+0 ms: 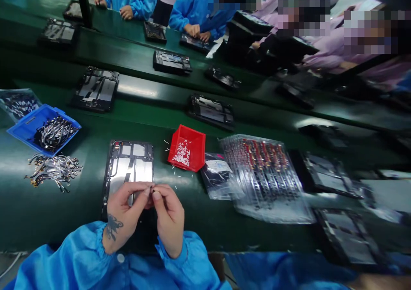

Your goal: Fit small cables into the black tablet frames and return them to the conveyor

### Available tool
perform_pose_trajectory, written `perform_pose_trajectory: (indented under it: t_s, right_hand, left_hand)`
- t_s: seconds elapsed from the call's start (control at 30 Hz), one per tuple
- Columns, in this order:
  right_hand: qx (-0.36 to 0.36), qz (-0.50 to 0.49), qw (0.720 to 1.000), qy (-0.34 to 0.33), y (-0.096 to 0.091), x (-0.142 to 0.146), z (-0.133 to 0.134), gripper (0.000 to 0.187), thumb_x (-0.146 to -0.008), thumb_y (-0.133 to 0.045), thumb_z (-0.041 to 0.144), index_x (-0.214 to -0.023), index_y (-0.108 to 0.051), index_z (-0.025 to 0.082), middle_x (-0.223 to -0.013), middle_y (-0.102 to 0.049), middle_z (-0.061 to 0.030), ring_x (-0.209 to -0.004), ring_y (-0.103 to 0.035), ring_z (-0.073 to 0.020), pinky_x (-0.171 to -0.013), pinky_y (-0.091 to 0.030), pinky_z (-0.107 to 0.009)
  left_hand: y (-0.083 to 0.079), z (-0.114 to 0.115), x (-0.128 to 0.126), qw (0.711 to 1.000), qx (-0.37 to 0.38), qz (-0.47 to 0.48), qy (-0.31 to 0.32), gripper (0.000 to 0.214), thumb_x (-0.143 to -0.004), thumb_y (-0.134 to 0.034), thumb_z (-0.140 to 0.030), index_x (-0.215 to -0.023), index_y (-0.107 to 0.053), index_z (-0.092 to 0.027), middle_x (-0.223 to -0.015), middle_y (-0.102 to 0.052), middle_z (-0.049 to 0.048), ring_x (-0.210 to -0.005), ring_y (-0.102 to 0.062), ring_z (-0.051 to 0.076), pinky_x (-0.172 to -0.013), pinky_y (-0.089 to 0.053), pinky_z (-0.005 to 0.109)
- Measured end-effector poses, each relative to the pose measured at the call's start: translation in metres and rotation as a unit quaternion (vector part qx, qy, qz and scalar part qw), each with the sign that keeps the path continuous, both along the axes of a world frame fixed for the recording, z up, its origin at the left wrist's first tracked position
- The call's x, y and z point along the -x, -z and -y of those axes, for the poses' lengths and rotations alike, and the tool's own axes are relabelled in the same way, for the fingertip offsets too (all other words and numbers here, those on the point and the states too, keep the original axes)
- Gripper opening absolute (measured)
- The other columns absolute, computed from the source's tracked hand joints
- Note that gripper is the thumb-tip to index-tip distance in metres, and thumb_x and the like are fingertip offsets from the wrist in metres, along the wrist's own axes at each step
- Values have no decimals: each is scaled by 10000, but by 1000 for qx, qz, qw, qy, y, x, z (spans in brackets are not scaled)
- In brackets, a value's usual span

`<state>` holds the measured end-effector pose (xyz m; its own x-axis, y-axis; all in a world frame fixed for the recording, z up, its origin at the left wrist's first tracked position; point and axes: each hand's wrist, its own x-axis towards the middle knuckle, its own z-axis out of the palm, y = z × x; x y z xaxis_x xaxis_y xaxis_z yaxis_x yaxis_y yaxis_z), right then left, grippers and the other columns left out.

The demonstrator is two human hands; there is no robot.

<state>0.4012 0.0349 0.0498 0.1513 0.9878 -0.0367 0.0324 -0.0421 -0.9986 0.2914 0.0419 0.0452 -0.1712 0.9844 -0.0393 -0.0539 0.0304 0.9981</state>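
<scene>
Dark green, glossy table (38, 213) runs through a workroom where blue-sleeved people stand opposite. On it we see a red plastic bin (187, 148) of small white parts and a blue tray (43, 128) of grey cables. Our left hand (123, 215) and right hand (168, 217) pinch together on something too small to identify, over the open grey tablet frame (128, 166).
</scene>
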Motion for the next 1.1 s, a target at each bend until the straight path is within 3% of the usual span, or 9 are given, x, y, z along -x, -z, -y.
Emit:
perform_pose_trajectory:
  t_s: [0.13,0.27,0.5,0.77,0.87,0.97,1.1]
  right_hand:
    - [-29,43,999,6,-4,0,-3,215,-907,-542,321,-795,-678,197,-756,-600,-30,-695,-570,-145,-609,-489,-249]
    - [-32,46,998,6,-7,1,-4,251,-917,-529,325,-745,-654,193,-703,-576,-14,-669,-551,-136,-623,-469,-250]
    - [-6,19,1000,-12,-7,1,-6,259,-912,-540,352,-730,-629,190,-730,-591,-14,-680,-545,-135,-650,-454,-256]
    - [72,-100,991,-42,-2,-1,-7,340,-875,-581,459,-686,-558,177,-679,-539,6,-641,-518,-116,-621,-447,-234]
    - [102,-143,983,-49,5,2,-9,339,-860,-597,473,-693,-557,181,-653,-538,16,-623,-515,-114,-606,-437,-227]
    - [89,-145,984,-44,13,5,-11,335,-860,-593,480,-703,-560,186,-651,-549,18,-620,-508,-117,-602,-428,-230]
    - [37,-68,997,-22,14,4,-13,340,-886,-565,443,-675,-568,177,-680,-576,7,-649,-520,-121,-617,-418,-231]
  left_hand:
    - [2,-1,6,987,-121,-90,49,145,-829,-627,-168,-911,-701,-262,-991,-758,43,-953,-710,223,-879,-589,357]
    - [0,-4,9,962,-220,-149,62,280,-806,-621,-71,-1002,-672,-264,-1050,-746,29,-989,-702,202,-890,-589,327]
    - [1,-5,9,953,-250,-162,61,354,-788,-635,-31,-1054,-648,-264,-1091,-733,23,-1027,-687,197,-905,-581,324]
    - [7,-1,6,979,-174,-84,59,270,-801,-640,-70,-982,-685,-265,-1065,-742,26,-1012,-693,197,-915,-568,325]
    - [6,-1,3,997,-73,-17,22,99,-803,-670,-157,-880,-701,-212,-968,-763,51,-940,-716,208,-844,-586,302]
    - [2,-4,-1,993,46,104,-11,67,-785,-704,-226,-813,-672,-174,-871,-769,51,-827,-731,197,-752,-591,270]
    - [-7,-7,-5,982,91,167,-14,88,-760,-729,-213,-783,-655,-169,-766,-756,25,-726,-721,162,-690,-574,228]
